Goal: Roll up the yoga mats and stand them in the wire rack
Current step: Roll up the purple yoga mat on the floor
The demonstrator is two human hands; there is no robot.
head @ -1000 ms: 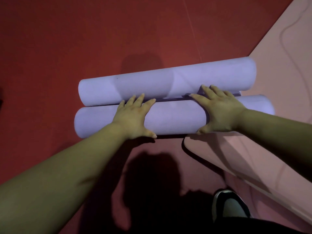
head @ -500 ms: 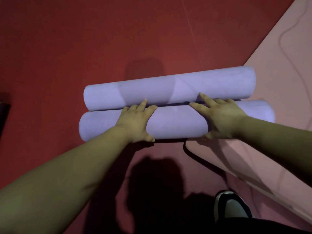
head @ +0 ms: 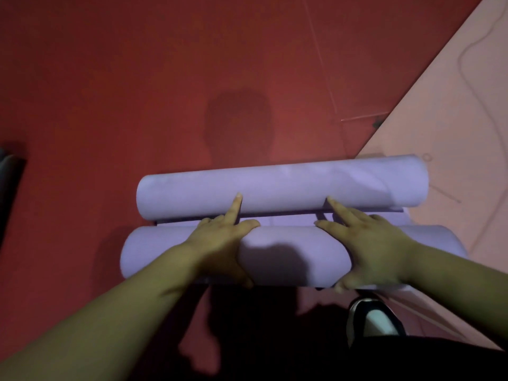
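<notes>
Two purple rolls lay there, far roll [head: 283, 185] and near roll [head: 297, 259], with one pink mat [head: 453, 105], one shoe [head: 376, 320] and two hands, left hand [head: 220, 243] and right hand [head: 371, 248].

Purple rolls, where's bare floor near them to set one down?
Bare red floor lies beyond the far roll and left of both, up to a dark object. Crowded: pink mat at right; left hand, right hand and shoe nearside.
</notes>
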